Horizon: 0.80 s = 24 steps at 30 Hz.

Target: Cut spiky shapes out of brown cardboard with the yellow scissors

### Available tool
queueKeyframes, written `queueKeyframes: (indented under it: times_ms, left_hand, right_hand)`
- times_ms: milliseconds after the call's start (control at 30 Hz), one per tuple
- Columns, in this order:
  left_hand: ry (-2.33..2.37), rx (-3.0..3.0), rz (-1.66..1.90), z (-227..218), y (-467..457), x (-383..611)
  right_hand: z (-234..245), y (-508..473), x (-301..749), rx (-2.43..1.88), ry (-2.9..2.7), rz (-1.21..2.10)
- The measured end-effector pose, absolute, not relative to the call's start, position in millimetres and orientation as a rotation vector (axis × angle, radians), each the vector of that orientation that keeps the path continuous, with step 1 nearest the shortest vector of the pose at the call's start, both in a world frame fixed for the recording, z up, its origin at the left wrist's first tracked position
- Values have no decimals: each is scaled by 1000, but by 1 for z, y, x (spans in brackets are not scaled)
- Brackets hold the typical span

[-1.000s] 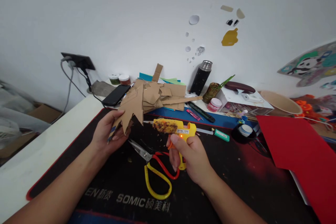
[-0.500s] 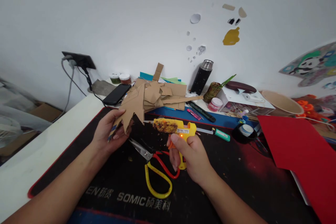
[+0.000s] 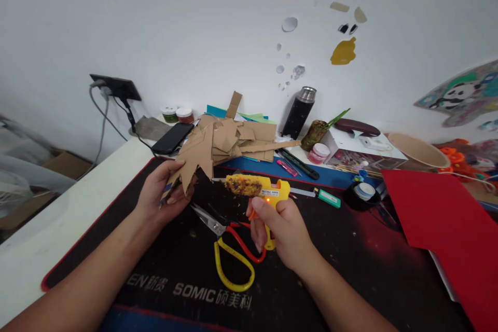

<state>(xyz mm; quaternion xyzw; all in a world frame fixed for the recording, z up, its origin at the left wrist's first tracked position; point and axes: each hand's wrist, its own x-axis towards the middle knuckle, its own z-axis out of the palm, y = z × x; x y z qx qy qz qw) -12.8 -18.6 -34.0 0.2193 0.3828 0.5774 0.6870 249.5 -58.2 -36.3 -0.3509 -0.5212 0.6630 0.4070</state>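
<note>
My left hand (image 3: 167, 187) is closed on a jagged cut cardboard piece (image 3: 196, 155), its pointed parts facing right and down. In my right hand (image 3: 278, 225) is a yellow hot glue gun (image 3: 254, 187), stained brown along the barrel, with a small orange light lit. Its nozzle points left at the cardboard's lower right edge; whether the two touch I cannot tell. Below them, scissors (image 3: 225, 241) with one red and one yellow handle lie spread on the black mat (image 3: 187, 270).
Behind my hands lies a heap of cardboard scraps (image 3: 257, 135). A phone (image 3: 173, 138), a black thermos (image 3: 299, 114) and a pink-filled jar (image 3: 319, 153) stand or lie along the back. A green-handled knife (image 3: 329, 198) and red sheets (image 3: 439, 223) are to the right.
Both hands keep nearly the same pose, still holding the cardboard and the glue gun. The whole view has shifted only slightly.
</note>
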Motion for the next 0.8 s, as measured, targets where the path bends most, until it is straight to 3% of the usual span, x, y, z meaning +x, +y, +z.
queueKeyframes:
  times_ms: [800]
  left_hand:
    - [840, 512, 1280, -34, -19, -13]
  right_hand:
    - [-36, -58, 250, -927, -1300, 1650]
